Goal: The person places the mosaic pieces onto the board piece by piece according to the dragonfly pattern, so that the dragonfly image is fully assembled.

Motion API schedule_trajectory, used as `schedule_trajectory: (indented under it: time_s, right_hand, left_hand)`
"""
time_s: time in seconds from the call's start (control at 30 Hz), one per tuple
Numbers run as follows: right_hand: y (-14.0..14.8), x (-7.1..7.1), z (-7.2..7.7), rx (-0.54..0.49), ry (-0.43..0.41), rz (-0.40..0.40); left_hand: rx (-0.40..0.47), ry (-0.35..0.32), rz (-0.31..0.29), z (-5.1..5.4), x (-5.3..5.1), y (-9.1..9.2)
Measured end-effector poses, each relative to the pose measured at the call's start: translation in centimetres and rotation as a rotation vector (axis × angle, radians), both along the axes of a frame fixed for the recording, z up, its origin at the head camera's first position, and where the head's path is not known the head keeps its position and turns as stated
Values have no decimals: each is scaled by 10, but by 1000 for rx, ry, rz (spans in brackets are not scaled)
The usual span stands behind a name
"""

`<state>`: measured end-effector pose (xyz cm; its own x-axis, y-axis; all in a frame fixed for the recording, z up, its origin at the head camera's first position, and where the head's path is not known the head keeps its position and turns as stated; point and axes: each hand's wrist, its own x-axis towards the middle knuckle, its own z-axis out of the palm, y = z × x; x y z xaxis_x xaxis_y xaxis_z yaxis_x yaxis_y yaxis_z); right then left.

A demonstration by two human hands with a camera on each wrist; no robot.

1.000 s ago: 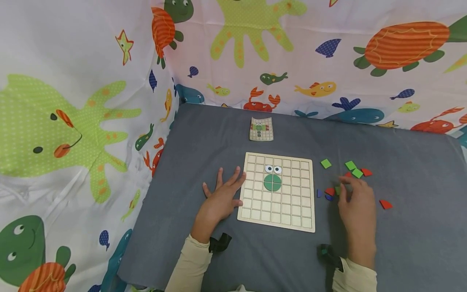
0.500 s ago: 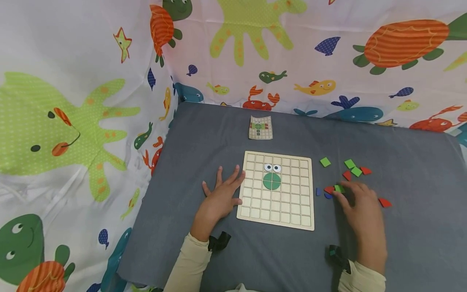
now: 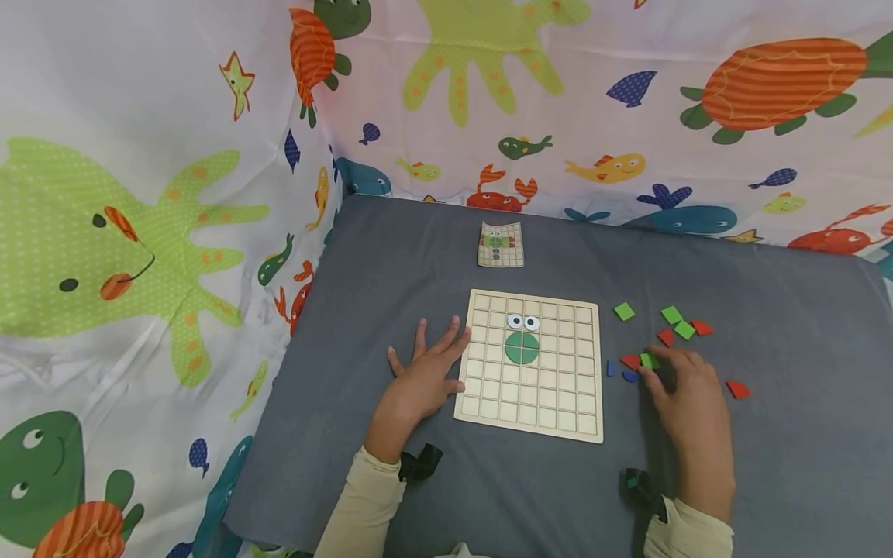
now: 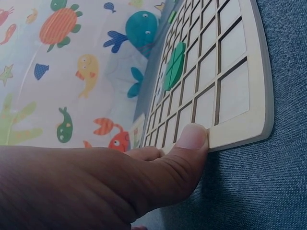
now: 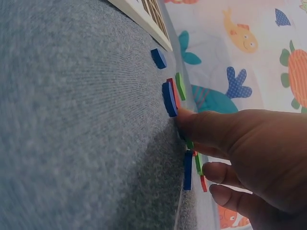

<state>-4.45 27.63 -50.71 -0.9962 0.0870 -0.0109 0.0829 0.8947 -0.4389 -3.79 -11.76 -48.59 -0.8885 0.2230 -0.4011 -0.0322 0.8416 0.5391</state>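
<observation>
The square wooden grid board (image 3: 558, 380) lies flat. Two eye tiles (image 3: 523, 322) and a green disc of quarter pieces (image 3: 522, 348) sit in its upper part. My left hand (image 3: 417, 387) has its fingers spread; thumb and fingertips touch the board's left edge, and the thumb (image 4: 192, 139) shows on the rim in the left wrist view. Right of the board, my right hand (image 3: 691, 395) pinches a light green square tile (image 3: 649, 361) between thumb and index finger. A red piece (image 3: 631, 362) and a blue rounded piece (image 3: 630, 377) lie just beside it.
Loose green tiles (image 3: 672, 315) and red pieces (image 3: 702, 328) lie beyond my right hand; another red piece (image 3: 738, 389) is to its right. A blue piece (image 3: 611, 368) lies near the board's edge. A small pattern card (image 3: 501, 245) rests behind the board.
My right hand has shifted slightly right and turned, uncovering the green tile and a red piece behind it. My left hand keeps its place at the board.
</observation>
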Motion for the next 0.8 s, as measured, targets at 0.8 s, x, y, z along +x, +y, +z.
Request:
schedule_trajectory:
  time_s: [0.8]
  right_hand:
    - [-60,-23,15,-107,184,203]
  left_hand:
    - [-8,-1,4,0,0,1]
